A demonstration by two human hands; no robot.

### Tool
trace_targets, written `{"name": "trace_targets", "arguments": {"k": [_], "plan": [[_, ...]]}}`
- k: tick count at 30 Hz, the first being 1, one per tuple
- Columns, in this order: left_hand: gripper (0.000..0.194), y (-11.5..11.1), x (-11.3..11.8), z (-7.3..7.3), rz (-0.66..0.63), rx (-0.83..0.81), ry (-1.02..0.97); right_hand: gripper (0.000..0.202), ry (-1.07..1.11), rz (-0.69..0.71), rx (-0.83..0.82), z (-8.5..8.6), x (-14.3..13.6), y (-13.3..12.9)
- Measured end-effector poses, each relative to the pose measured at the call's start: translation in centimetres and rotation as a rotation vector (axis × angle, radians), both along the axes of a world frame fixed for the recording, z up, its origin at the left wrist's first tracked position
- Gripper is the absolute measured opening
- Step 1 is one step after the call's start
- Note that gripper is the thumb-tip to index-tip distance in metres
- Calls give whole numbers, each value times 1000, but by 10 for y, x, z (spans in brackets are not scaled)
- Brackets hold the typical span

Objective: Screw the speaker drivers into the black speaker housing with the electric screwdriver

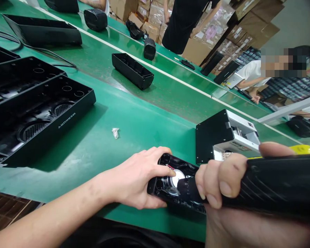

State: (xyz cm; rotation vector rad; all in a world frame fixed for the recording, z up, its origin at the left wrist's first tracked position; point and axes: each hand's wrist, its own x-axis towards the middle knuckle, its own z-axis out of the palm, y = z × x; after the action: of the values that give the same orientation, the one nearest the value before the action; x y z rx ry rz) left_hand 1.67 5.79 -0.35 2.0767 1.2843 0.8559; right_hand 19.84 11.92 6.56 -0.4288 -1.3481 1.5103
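Note:
My left hand (138, 179) grips the near-left end of a small open black speaker housing (170, 164) lying on the green table (134, 117); a silver driver shows inside it. My right hand (222, 182) is closed around a black electric screwdriver (276, 184), whose tip points down into the housing beside the driver. The screwdriver body hides the housing's right part.
Large black speaker shells (38, 113) are stacked at left. A black and white box (224, 136) stands just behind the housing. A scrap of white paper (115, 132) lies mid-table. More housings (132, 70) sit on the belt; other people work at the far side.

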Motion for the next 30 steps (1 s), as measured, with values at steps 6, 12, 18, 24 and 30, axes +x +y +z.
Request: {"name": "trace_targets", "arguments": {"k": [6, 12, 18, 24, 30], "plan": [[60, 1, 0, 0, 7, 18, 6, 30, 6, -65, 86, -3, -3, 2], [58, 2, 0, 1, 2, 17, -3, 28, 31, -64, 91, -3, -5, -3], [58, 1, 1, 0, 7, 23, -5, 22, 35, -52, 55, -2, 4, -3], [58, 1, 0, -1, 14, 34, 3, 39, -163, 241, -66, 5, 15, 4], [60, 1, 0, 0, 7, 15, 46, 49, -239, 329, -91, 3, 15, 4]]}}
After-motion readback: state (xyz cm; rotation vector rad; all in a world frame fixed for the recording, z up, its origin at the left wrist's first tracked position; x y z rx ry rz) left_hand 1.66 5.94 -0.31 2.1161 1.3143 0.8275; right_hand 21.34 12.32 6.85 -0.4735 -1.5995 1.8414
